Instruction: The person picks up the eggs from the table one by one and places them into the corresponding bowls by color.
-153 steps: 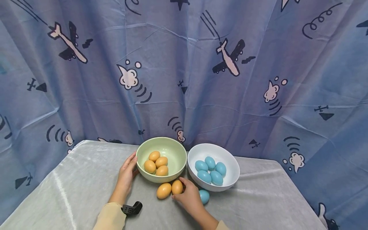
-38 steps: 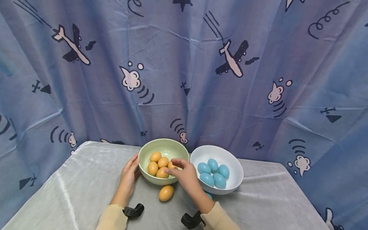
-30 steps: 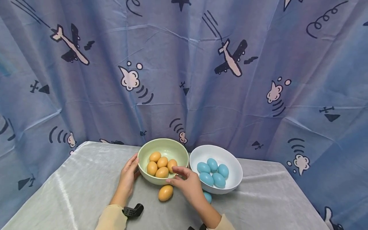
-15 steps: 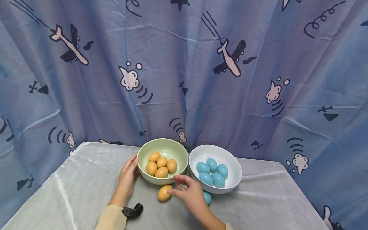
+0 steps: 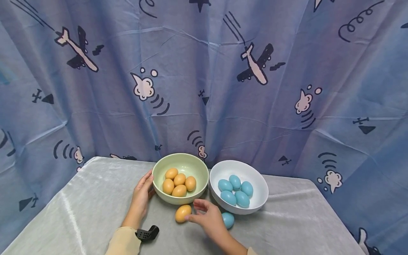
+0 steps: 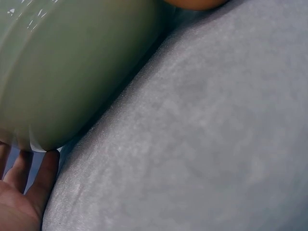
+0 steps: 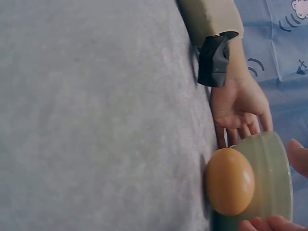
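In the head view, my left hand [image 5: 141, 195] rests against the left side of a pale green bowl [image 5: 200, 168]. The left wrist view shows its straight fingers [image 6: 45, 175] touching the bowl's outer wall. Several orange-yellow eggs [image 5: 179, 179] lie inside that bowl. One more orange egg [image 5: 183, 213] lies on the cloth just in front of it. My right hand [image 5: 211, 220] is beside this egg, thumb tip at its right edge, fingers spread. Seen from the right wrist, the egg [image 7: 230, 181] sits between thumb and fingers with gaps around it.
A white bowl [image 5: 259, 187] with several blue eggs [image 5: 235, 181] stands right of the green one. Another blue egg [image 5: 228, 220] lies on the cloth, close behind my right hand. Grey cloth [image 5: 287, 226] covers the table; a patterned blue curtain [image 5: 178, 88] hangs behind.
My right hand carried one orange egg into the green bowl, let it go, then came back down to the egg in front. The left hand has stayed at the bowl.
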`<control>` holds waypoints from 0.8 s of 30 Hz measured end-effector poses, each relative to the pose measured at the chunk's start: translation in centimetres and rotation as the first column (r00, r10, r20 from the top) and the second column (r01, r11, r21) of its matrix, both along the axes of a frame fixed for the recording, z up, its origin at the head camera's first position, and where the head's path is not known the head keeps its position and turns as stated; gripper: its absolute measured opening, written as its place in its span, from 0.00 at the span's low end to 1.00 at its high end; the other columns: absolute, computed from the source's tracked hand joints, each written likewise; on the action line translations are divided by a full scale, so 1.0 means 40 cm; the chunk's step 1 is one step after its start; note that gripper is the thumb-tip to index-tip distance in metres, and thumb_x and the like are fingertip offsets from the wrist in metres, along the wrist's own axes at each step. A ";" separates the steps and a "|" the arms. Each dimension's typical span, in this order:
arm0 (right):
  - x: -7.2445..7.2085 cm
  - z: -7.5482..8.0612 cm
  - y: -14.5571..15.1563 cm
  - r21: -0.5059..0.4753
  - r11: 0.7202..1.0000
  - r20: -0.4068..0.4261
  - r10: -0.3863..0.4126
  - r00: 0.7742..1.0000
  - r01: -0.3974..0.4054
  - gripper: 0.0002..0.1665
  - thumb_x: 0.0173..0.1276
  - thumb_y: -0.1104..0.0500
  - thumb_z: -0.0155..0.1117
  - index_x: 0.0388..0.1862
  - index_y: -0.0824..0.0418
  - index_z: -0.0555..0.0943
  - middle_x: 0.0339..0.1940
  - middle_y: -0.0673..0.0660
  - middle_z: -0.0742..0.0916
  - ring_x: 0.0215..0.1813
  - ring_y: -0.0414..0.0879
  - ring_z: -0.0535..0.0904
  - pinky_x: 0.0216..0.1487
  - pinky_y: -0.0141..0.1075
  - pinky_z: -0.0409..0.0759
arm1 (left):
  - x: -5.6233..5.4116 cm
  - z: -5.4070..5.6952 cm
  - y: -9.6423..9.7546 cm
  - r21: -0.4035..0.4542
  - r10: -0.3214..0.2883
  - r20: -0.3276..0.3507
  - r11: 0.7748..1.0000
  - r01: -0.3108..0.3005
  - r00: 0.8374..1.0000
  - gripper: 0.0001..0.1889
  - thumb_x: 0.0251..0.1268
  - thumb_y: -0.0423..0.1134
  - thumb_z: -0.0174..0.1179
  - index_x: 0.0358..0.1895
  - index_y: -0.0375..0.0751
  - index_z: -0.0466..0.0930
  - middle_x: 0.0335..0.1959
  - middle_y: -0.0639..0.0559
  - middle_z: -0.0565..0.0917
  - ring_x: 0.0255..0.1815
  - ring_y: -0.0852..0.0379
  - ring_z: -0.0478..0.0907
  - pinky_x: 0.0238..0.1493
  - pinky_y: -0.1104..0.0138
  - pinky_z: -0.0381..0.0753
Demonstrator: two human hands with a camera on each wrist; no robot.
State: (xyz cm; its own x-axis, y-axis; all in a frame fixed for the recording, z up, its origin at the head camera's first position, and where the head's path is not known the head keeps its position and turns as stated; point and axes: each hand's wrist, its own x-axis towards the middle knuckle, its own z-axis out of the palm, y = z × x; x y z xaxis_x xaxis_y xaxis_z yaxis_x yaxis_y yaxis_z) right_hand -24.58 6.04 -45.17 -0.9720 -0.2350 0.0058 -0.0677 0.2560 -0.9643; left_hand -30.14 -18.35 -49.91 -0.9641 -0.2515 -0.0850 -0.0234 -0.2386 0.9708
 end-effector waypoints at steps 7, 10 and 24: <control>-0.003 -0.022 -0.009 0.018 0.999 0.028 0.030 0.999 -0.031 0.36 0.52 0.65 0.80 0.58 0.78 0.76 0.57 0.71 0.84 0.60 0.62 0.80 0.61 0.46 0.81 | 0.000 0.001 0.002 0.003 0.001 0.000 1.000 -0.001 1.000 0.30 0.78 0.54 0.47 0.77 0.47 0.60 0.78 0.52 0.62 0.72 0.57 0.65 0.70 0.58 0.68; -0.003 -0.031 -0.014 0.012 0.999 0.020 0.038 0.999 -0.038 0.38 0.51 0.66 0.80 0.59 0.79 0.75 0.57 0.72 0.83 0.59 0.62 0.80 0.61 0.47 0.81 | 0.000 0.001 0.002 0.002 0.001 0.002 1.000 -0.001 1.000 0.30 0.79 0.54 0.47 0.77 0.47 0.60 0.78 0.52 0.63 0.71 0.58 0.66 0.67 0.62 0.69; -0.018 -0.049 -0.041 0.037 0.999 0.026 -0.001 1.000 0.000 0.33 0.52 0.68 0.77 0.55 0.81 0.77 0.49 0.69 0.86 0.52 0.55 0.83 0.50 0.40 0.85 | -0.002 -0.001 -0.001 0.014 0.004 0.003 1.000 -0.004 1.000 0.31 0.78 0.55 0.48 0.77 0.47 0.60 0.78 0.52 0.63 0.69 0.62 0.68 0.64 0.65 0.71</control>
